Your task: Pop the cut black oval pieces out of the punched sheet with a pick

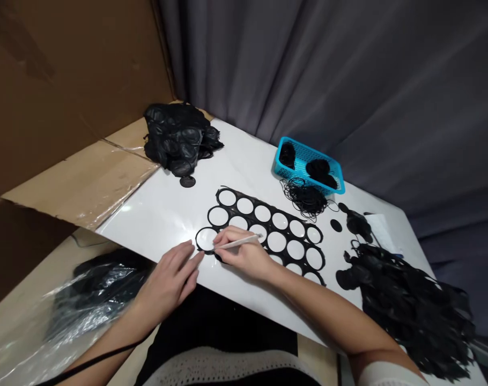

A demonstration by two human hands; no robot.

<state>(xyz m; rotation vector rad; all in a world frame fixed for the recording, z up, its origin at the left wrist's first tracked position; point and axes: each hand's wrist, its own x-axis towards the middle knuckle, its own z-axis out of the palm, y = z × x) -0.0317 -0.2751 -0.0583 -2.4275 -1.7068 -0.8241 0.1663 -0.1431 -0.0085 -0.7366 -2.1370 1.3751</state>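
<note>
A black sheet (pixel 271 223) with rows of round holes lies flat on the white table. My right hand (pixel 244 254) is closed round a slim white pen-like tool (pixel 239 243), whose tip points at the rim of the hole at the sheet's near left corner. What kind of tool it is, I cannot tell. Beside that corner rests my left hand (pixel 175 273), fingers stretched out and slightly apart, the fingertips at the sheet's edge. My right hand and forearm hide part of the sheet's near row.
A blue basket (pixel 282 171) holding black bundles stands at the back, with a tangle of thin black rings (pixel 307 199) before it. Black pieces are heaped at the far left (pixel 175 136) and at the right (pixel 416 305). Cardboard (pixel 83 177) borders the table's left side.
</note>
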